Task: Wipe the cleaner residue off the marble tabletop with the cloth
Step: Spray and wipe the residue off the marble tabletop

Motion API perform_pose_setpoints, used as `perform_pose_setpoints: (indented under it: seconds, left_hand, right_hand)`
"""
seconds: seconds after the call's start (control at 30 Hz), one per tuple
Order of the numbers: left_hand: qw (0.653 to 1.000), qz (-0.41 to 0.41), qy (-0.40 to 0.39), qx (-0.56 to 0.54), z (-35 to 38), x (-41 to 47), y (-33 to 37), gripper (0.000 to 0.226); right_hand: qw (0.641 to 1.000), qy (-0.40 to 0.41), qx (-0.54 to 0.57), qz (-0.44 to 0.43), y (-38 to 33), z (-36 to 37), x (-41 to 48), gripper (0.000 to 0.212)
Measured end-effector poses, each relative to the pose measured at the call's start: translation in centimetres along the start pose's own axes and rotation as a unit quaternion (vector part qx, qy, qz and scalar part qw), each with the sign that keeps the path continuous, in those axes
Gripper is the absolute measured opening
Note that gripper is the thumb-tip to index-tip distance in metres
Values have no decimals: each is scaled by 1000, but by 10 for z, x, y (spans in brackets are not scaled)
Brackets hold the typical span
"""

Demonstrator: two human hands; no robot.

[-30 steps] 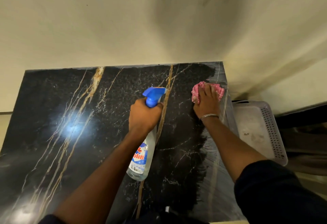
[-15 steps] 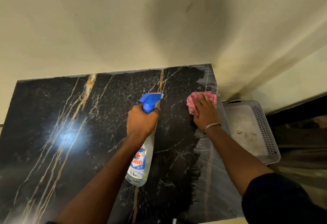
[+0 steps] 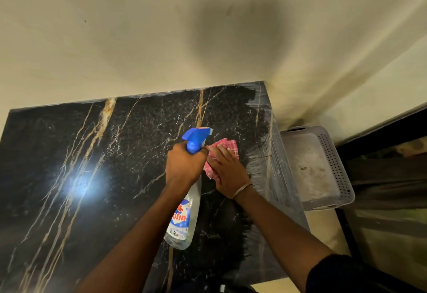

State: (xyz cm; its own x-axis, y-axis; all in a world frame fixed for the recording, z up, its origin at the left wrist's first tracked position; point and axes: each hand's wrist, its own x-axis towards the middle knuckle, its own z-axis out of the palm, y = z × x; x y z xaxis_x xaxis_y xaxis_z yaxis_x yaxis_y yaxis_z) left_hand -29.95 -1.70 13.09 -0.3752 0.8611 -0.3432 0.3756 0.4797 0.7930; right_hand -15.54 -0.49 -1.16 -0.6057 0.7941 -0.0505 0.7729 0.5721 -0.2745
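Note:
A black marble tabletop with gold and white veins fills the lower left. Grey streaky residue runs along its right side. My right hand lies flat on a pink cloth and presses it onto the marble right of centre. My left hand grips the neck of a clear spray bottle with a blue trigger head, held just above the table. The two hands touch side by side.
A pale cream wall rises behind the table's far edge. A light grey perforated plastic basket stands beside the table's right edge. A bright lamp glare reflects on the marble at left.
My right hand has slid the pink cloth leftward and toward me, from the far right corner to beside the bottle. My left hand still holds the bottle in about the same place.

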Motion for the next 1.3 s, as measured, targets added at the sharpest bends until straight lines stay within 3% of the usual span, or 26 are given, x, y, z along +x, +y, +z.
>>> perform_pose_setpoints:
  seconds: [0.07,0.23,0.4,0.47,0.6,0.73,0.8,0.97,1.1,1.17,1.3]
  left_hand:
    - [1000,5,-7,1,-1,-3,0,14]
    - [1000,21,-12,-5,-4,-11,-1,19]
    - [1000,13,2,-10,-6,-18,-5,17]
    - [1000,8,5,-9,-7,-21,-8,16]
    - [1000,2,16,-2,-11,-25,-15,16]
    - [1000,-6,11,0,-16,-27,-20,16]
    - [1000,-5,-1,1,-18,-27,-24,15]
    - [1000,3,-4,2,-24,-34,-32,22]
    - [1000,11,-20,0,-27,-47,-39,21]
    - [999,13,-29,5,-26,-52,-44,18]
    - [999,10,-23,21,-23,-64,-50,22]
  right_hand:
    - [1000,-8,-6,11,23,-4,-8,72]
    - [984,4,-3,179,77,-24,-36,68]
    - [965,36,-16,261,51,-19,-31,68]
    - [969,42,-7,243,23,-12,-30,68]
    - [993,10,13,120,-29,8,-37,70]
    - [999,-20,-5,27,-23,15,-56,72]
    - [999,-8,-23,43,-4,8,-66,73]
    - [983,32,5,182,41,-8,-98,71]
    - [965,62,6,256,15,-6,-90,72]
    - [966,82,13,243,-13,2,-87,78]
    - [992,37,40,110,-67,28,-91,77]
